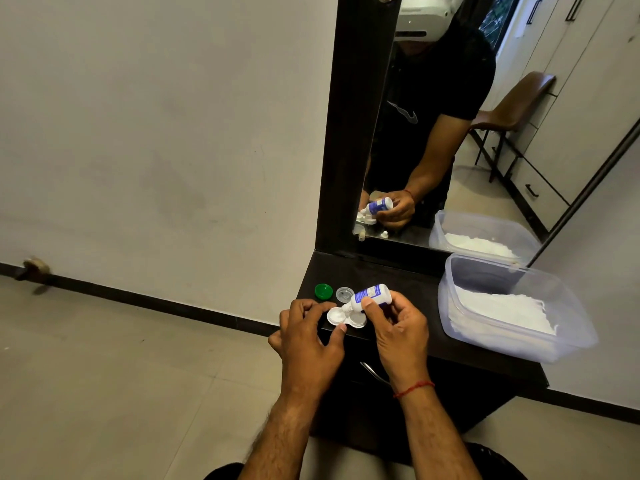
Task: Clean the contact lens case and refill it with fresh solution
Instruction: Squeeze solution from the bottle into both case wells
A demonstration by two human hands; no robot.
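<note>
At the front left edge of the dark desk (398, 271), the left hand (308, 337) pinches the white contact lens case (337, 316), its two wells uncovered. The right hand (398, 330) has its grip closed around a small solution bottle (372, 295), tipped with the nozzle down just over the case. A green cap (323, 291) and a clear cap (344, 294) lie just behind. To the right stands a plastic container (485, 271) of white tissues (502, 311).

plastic tub (512, 306) blocks right, caps (323, 291) left
</note>
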